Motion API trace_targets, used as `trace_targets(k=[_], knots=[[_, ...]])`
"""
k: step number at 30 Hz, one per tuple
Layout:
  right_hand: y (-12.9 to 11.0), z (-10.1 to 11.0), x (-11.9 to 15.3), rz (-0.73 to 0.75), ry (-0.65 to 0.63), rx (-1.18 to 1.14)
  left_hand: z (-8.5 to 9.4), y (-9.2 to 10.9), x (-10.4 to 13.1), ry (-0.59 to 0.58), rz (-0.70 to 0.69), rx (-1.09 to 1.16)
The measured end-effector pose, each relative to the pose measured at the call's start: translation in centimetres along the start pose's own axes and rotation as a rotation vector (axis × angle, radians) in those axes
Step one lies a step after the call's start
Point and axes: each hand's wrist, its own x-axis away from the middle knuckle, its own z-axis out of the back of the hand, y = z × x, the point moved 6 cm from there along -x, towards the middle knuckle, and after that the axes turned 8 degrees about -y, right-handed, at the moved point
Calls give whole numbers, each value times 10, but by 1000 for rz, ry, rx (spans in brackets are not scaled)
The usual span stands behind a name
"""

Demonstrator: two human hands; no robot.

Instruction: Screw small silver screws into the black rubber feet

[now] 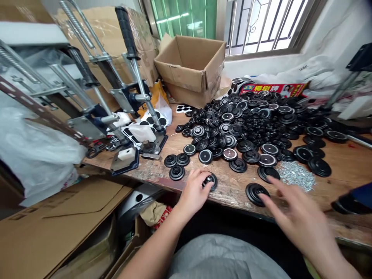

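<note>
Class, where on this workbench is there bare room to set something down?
Bare wood shows on the workbench between the left hand's black disc and the disc near the right hand, and right of the silvery screws. The middle is crowded by the disc pile.

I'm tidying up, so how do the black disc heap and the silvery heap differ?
The disc heap spreads wide; the silvery heap is far smaller. The disc heap's pieces are broad and round, the silvery heap's tiny. The disc heap is black, the silvery heap bright. Both rest on the wooden bench.
</note>
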Motion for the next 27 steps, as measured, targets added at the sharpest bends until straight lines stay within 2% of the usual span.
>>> trace_targets(k=[3, 6, 9, 12, 14, 16, 18, 20, 22, 25, 27], knots=[[-13, -42, -13, 2, -182, 143, 22, -23, 12, 82, 24, -142], [-27, -57, -28, 5, -235, 128, 34, -40, 21, 129, 59, -242], [-64, -70, -49, 102, -322, 60, 43, -52, 23, 137, 80, -328], [-112, -96, -78, 168, -461, 51, 54, -62, 17, 174, 113, -433], [-139, -114, -97, 184, -505, 33, 62, -69, 10, 197, 136, -495], [-156, -127, -112, 190, -507, 20, 66, -74, 2, 195, 158, -543], [-161, -132, -119, 190, -499, 16, 66, -75, -4, 176, 171, -582], [-152, -127, -120, 183, -486, 13, 65, -70, -8, 163, 164, -607], [-128, -111, -117, 141, -440, 1, 62, -57, -8, 181, 114, -597], [-66, -74, -115, -35, -335, 23, 57, -26, -6, 249, -16, -519], [-22, -51, -121, -148, -293, 71, 45, -7, -7, 246, -105, -434]])
